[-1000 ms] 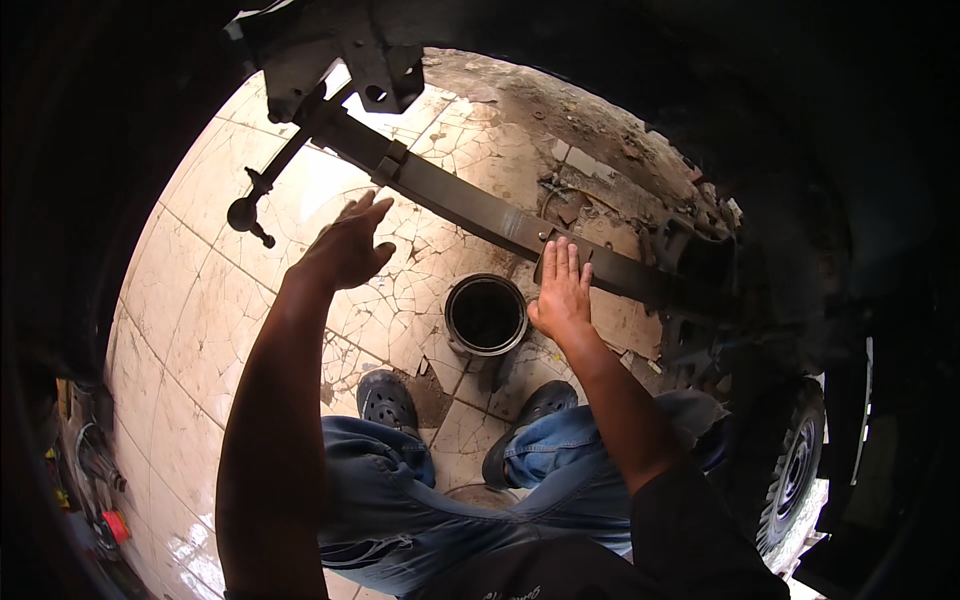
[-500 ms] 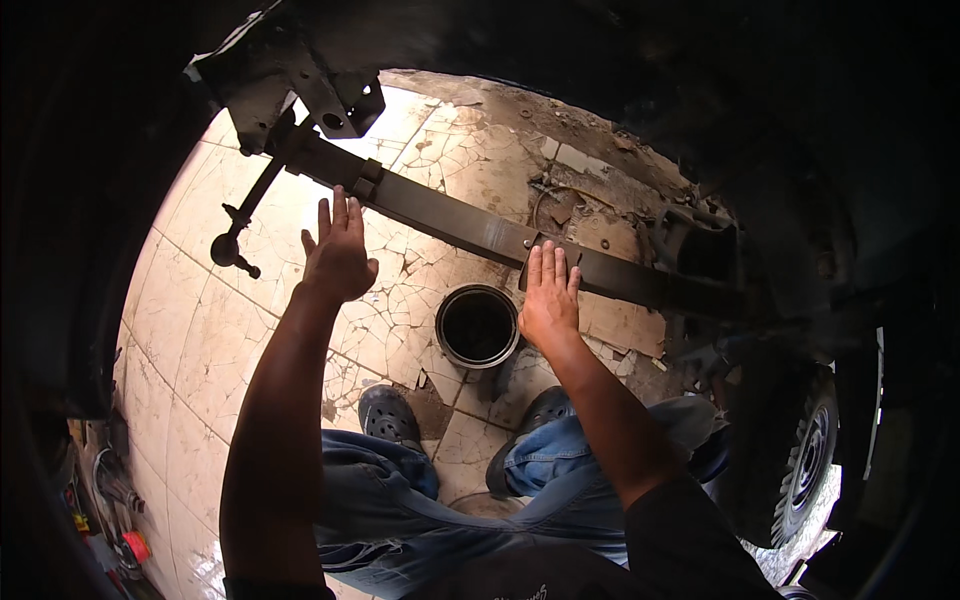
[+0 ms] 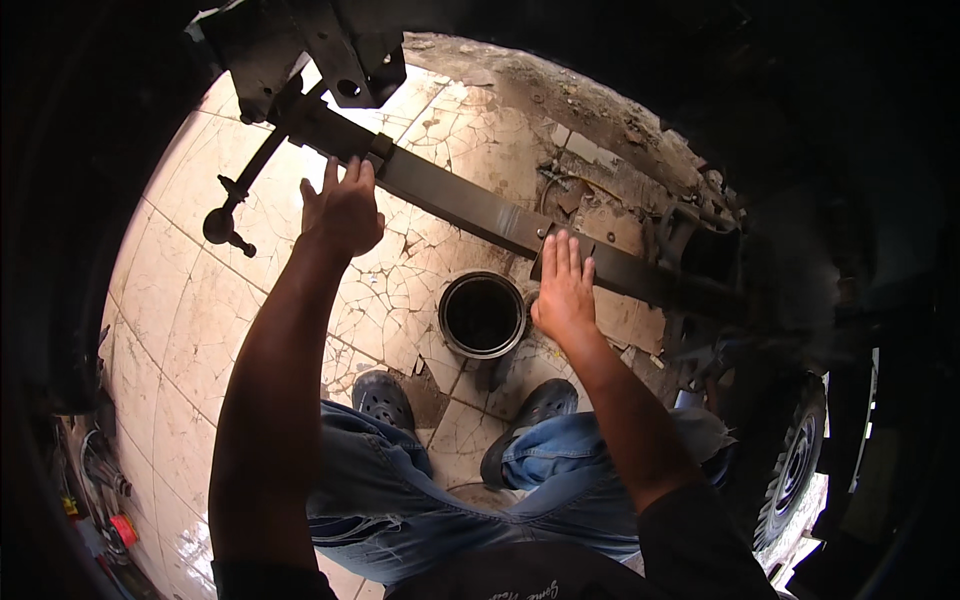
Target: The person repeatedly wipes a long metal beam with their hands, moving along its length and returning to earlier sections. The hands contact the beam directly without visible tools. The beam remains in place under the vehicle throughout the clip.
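A long dark leaf spring [image 3: 465, 205] runs slantwise in front of me, from the upper left down to the right. At its left part, beside a metal clamp [image 3: 380, 150], the fingertips of my left hand [image 3: 345, 208] rest at the near edge, fingers apart. Farther right, my right hand [image 3: 565, 290] lies with straight fingers against the spring by a darker clip [image 3: 548, 258]. Neither hand is wrapped round anything. Left of the spring's upper end hangs a rod with a ball joint [image 3: 218, 226].
Between my shoes stands a round dark bucket [image 3: 482, 315] on cracked floor tiles [image 3: 180, 330]. A metal bracket [image 3: 345, 60] hangs at the upper left. Rubble [image 3: 590, 60] lies along the far side, and a tyred wheel [image 3: 795, 470] stands at the lower right.
The view has shifted slightly, so the bracket sits higher in the picture. My left hand has moved a little along the spring's edge; my right hand stays by the clip.
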Action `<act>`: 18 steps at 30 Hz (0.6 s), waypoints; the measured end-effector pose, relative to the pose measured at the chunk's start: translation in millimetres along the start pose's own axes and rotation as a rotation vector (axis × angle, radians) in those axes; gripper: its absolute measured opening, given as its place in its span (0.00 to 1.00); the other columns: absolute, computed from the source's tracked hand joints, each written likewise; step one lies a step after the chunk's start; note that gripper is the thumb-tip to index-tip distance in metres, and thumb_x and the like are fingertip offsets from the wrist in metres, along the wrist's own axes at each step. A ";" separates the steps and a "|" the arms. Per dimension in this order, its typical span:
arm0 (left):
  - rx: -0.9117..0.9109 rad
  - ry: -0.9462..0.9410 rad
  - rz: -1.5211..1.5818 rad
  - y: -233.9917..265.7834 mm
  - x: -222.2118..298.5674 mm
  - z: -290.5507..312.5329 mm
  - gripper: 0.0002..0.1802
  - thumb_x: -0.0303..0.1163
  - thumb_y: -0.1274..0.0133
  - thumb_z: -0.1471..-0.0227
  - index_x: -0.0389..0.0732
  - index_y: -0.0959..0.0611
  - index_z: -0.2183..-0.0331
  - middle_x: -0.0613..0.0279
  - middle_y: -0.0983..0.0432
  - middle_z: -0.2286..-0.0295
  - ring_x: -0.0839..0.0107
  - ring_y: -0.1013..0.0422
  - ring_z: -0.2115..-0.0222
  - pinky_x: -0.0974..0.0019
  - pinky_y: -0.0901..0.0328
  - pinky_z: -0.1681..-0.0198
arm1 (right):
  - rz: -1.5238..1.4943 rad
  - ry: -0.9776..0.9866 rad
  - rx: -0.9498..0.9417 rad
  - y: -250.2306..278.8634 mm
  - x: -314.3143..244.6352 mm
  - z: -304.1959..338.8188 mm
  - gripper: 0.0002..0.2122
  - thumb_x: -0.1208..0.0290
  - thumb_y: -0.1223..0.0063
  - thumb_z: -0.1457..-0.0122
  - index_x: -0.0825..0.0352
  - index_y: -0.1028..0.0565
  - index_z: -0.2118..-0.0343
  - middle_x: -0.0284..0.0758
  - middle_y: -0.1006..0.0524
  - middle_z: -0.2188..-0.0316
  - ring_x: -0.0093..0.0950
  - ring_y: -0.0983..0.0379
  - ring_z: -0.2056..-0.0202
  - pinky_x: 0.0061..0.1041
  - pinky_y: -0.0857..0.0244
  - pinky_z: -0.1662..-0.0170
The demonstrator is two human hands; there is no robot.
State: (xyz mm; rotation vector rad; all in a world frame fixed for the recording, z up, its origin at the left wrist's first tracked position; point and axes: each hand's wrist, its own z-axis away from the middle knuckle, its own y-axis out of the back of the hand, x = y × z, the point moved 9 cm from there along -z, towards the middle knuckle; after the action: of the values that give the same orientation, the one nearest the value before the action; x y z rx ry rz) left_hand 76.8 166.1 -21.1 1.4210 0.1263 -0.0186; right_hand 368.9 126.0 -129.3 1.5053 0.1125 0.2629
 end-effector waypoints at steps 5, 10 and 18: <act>-0.078 -0.010 0.006 -14.6 8.4 -4.0 0.46 0.38 0.44 0.49 0.39 0.48 0.36 0.58 0.59 0.34 0.53 0.56 0.34 0.34 0.53 0.37 | -0.010 -0.089 -0.010 4.9 17.3 -34.0 0.49 0.65 0.39 0.53 0.72 0.59 0.33 0.48 0.58 0.31 0.43 0.62 0.31 0.47 0.62 0.32; -0.107 -0.039 0.204 -25.3 -6.4 -4.7 0.49 0.38 0.42 0.49 0.40 0.52 0.35 0.54 0.63 0.33 0.48 0.57 0.34 0.31 0.54 0.38 | -0.027 -0.015 -0.023 1.9 -1.2 -5.1 0.49 0.65 0.40 0.53 0.72 0.60 0.33 0.48 0.60 0.31 0.43 0.63 0.31 0.47 0.63 0.32; -0.111 -0.080 0.290 -24.3 -3.6 -2.9 0.49 0.34 0.43 0.50 0.38 0.52 0.35 0.52 0.66 0.33 0.53 0.48 0.37 0.39 0.45 0.39 | -0.040 -0.077 -0.002 10.8 4.1 -21.3 0.49 0.66 0.39 0.55 0.74 0.58 0.34 0.51 0.57 0.32 0.46 0.61 0.31 0.49 0.61 0.33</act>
State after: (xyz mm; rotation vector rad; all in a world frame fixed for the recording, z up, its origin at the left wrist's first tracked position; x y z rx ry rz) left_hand 70.9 165.1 -45.1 1.3146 -0.1436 0.1686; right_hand 366.8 148.1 -119.6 1.5074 0.0801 0.1728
